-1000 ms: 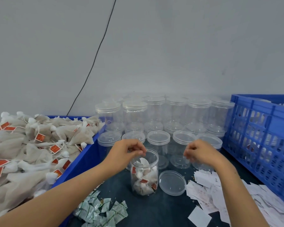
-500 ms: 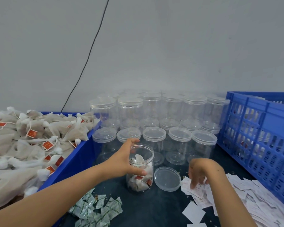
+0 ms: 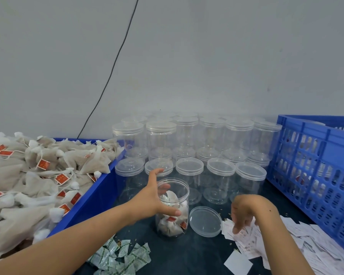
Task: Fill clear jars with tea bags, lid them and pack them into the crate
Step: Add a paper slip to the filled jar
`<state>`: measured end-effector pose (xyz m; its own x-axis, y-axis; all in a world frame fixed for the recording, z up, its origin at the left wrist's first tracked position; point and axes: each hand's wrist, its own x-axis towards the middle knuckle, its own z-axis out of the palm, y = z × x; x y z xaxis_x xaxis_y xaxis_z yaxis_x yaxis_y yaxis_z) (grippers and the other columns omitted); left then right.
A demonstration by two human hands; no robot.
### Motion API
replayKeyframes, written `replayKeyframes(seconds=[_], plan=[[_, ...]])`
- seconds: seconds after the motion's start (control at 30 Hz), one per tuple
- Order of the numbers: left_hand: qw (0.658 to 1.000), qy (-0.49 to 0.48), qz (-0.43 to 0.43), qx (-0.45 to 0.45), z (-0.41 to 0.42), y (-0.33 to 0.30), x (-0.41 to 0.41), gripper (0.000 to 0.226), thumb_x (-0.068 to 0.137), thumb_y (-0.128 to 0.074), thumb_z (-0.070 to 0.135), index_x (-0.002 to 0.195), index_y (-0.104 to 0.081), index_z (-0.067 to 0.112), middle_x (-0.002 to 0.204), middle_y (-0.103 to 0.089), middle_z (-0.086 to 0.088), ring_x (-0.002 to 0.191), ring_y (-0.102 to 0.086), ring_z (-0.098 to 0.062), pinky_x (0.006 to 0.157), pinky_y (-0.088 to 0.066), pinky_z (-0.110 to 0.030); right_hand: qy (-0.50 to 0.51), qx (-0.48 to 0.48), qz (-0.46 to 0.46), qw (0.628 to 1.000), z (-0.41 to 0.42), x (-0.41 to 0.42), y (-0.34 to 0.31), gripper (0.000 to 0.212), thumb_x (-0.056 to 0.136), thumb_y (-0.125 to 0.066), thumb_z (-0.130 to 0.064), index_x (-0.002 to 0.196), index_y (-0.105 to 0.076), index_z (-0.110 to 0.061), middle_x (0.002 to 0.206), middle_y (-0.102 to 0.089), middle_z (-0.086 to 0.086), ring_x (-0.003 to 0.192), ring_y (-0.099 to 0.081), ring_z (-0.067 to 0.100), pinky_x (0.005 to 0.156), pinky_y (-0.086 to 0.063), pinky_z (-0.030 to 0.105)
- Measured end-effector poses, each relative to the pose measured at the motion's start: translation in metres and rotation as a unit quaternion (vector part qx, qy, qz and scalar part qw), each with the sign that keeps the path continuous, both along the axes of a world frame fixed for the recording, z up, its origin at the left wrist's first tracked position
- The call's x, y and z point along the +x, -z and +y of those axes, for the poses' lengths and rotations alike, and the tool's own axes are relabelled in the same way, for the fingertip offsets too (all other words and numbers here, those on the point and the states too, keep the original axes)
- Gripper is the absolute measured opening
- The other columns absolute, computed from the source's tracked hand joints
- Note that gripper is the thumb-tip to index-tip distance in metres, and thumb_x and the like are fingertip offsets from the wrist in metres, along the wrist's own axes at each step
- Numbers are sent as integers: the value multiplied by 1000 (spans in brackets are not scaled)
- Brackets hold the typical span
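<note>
An open clear jar (image 3: 173, 225) stands on the dark table, partly filled with tea bags. My left hand (image 3: 155, 197) wraps round its left side, thumb across the front and fingers behind the rim. Its loose lid (image 3: 205, 221) lies flat just right of the jar. My right hand (image 3: 244, 213) hangs over a heap of white paper slips (image 3: 246, 243), fingertips down among them; whether it pinches one is hidden. The blue bin (image 3: 99, 191) on the left is piled with tea bags (image 3: 44, 175). The blue crate (image 3: 316, 175) stands at the right.
Rows of lidded empty clear jars (image 3: 189, 151), stacked two high, fill the back of the table against the grey wall. Small green-white sachets (image 3: 123, 257) lie near the front edge. A black cable (image 3: 111, 70) runs down the wall.
My left hand went from above the jar's mouth to gripping its side. My right hand dropped from beside the jar to the paper slips.
</note>
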<state>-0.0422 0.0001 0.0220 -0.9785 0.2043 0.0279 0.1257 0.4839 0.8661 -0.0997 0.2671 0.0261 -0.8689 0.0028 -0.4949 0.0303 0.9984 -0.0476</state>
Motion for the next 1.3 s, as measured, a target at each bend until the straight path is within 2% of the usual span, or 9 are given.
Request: replayKeyframes(seconds=[0.1, 0.4, 0.53, 0.7, 0.83, 1.0, 1.1, 1.17, 1.3], plan=[[1000, 1, -4, -1, 0, 0, 0, 117, 65, -89, 23, 144, -5, 39, 144, -45, -1, 121, -45, -8, 96, -38, -21, -7, 52, -33, 998, -4, 3, 6, 63, 77, -79, -33, 130, -55, -9, 125, -64, 5, 111, -63, 22, 96, -50, 35], [1000, -1, -10, 11, 2, -1, 2, 114, 67, -88, 19, 144, -6, 37, 145, -43, -2, 129, -43, -12, 103, -38, -26, 30, -31, 16, 999, 2, -1, 2, 46, 84, -72, -11, 127, -54, -7, 113, -70, 7, 100, -69, 17, 96, -51, 36], [1000, -3, -12, 13, 2, -1, 2, 114, 67, -88, 19, 144, -6, 38, 145, -43, -1, 130, -43, -12, 103, -38, -26, 15, -33, 75, 997, 10, -3, 0, 39, 80, -75, -11, 116, -63, -14, 98, -66, 0, 87, -67, 15, 85, -55, 28], [1000, -2, -13, 8, 3, -2, 2, 114, 67, -87, 20, 145, -5, 38, 147, -42, -1, 133, -42, -15, 105, -38, -30, 35, -45, 66, 996, 19, -2, -7, 43, 76, -77, -3, 113, -65, -21, 113, -65, 3, 90, -66, 16, 86, -57, 32], [1000, -3, -14, 12, 3, -1, 2, 114, 68, -87, 19, 144, -4, 38, 147, -42, 0, 133, -42, -15, 106, -38, -30, 52, -70, 89, 992, 22, 4, -14, 43, 74, -79, -4, 109, -61, -20, 94, -62, 0, 78, -66, 13, 80, -58, 30], [998, -10, -24, 54, 3, 3, 0, 105, 66, -88, 13, 139, -15, 33, 137, -47, 6, 130, -43, -11, 94, -40, -18, 69, -114, 130, 983, 22, 12, -28, 16, 79, -74, -2, 83, -60, -10, 87, -69, 8, 78, -70, 16, 77, -59, 30], [998, -15, -10, 56, 5, 5, 0, 89, 64, -89, 12, 128, -29, 24, 132, -50, 11, 128, -46, -6, 84, -42, -11, 56, -186, 204, 960, 21, 16, -38, 13, 83, -70, -3, 75, -63, -9, 80, -69, 7, 74, -69, 15, 69, -57, 27], [999, -5, 19, 32, 9, 4, 2, 88, 61, -91, 14, 125, -31, 26, 130, -51, 15, 122, -47, 2, 83, -42, -6, 29, -281, 268, 921, 16, 18, -46, 12, 84, -69, -5, 75, -64, -10, 79, -69, 3, 72, -67, 13, 62, -52, 21], [998, 32, 58, 15, 16, 4, 5, 90, 59, -92, 18, 123, -30, 31, 128, -50, 18, 122, -45, 6, 97, -38, -6, -78, -425, 332, 838, -15, 32, -62, 15, 84, -70, -10, 72, -71, -19, 71, -72, -12, 64, -64, -4, 58, -46, 9]])
